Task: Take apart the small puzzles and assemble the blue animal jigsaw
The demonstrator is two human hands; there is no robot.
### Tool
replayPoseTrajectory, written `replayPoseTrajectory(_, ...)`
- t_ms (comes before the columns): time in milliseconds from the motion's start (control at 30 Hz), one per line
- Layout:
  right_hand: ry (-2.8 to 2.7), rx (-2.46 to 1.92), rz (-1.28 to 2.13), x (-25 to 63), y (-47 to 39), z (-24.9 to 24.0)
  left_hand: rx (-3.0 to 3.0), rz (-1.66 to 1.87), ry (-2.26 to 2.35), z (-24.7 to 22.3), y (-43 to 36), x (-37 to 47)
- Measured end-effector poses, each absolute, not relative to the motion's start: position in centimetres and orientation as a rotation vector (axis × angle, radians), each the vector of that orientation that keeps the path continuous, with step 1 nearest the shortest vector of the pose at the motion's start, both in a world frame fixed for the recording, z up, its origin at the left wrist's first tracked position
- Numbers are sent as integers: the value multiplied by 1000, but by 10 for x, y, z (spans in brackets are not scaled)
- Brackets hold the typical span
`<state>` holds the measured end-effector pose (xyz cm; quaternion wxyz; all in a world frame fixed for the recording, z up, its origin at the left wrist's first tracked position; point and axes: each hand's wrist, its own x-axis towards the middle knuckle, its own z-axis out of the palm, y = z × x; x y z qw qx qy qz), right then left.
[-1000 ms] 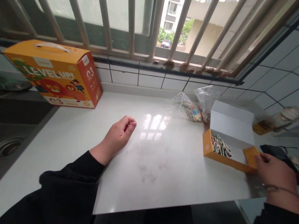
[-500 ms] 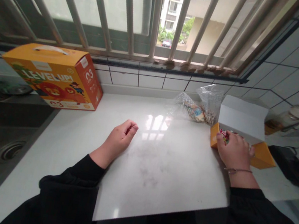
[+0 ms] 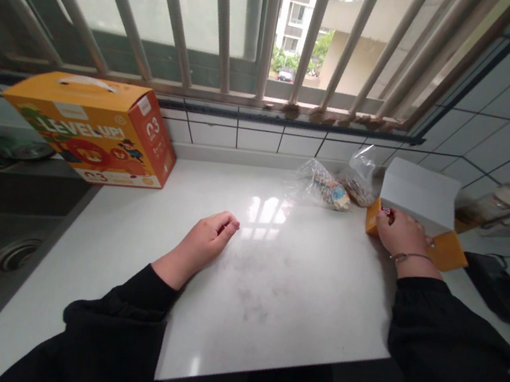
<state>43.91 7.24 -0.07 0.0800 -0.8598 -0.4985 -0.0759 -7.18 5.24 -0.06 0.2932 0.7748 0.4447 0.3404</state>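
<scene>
My left hand (image 3: 209, 242) rests on the white countertop (image 3: 275, 300), its fingers curled closed with nothing seen in them. On the right, my right hand (image 3: 402, 235) reaches into an open yellow box (image 3: 450, 250) whose white lid (image 3: 420, 190) stands up behind. Its fingers are mostly hidden in the box. A small red item (image 3: 385, 213) shows beside the thumb; whether it is gripped is unclear. Just left of the box lie two clear plastic bags, one with a patterned piece (image 3: 336, 194), the other (image 3: 359, 186) with brownish contents.
A large orange box (image 3: 91, 136) with a white handle stands at the back left, beside the dark sink (image 3: 17, 254). A glass jar (image 3: 500, 201) and a black appliance (image 3: 509, 288) are at the far right. The barred window runs behind the counter.
My right hand has moved away from me, deeper at the box, which has shifted slightly back. The right plastic bag has been pushed upright and a little apart. My left hand has barely moved.
</scene>
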Motion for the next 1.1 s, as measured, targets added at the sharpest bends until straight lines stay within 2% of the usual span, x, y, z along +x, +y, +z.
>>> replayPoseTrajectory(433, -1620, -2357, -137, 424, 90, -2, 2081, 843, 1201, -2, 53, -71)
replayPoseTrajectory(867, -1845, -2030, -101, 349, 102, -6, 2064, 812, 1213, 1, 52, -70)
replayPoseTrajectory(1100, -1703, -2116, -302, 325, 100, -10, 2050, 818, 1229, -3, 54, -70)
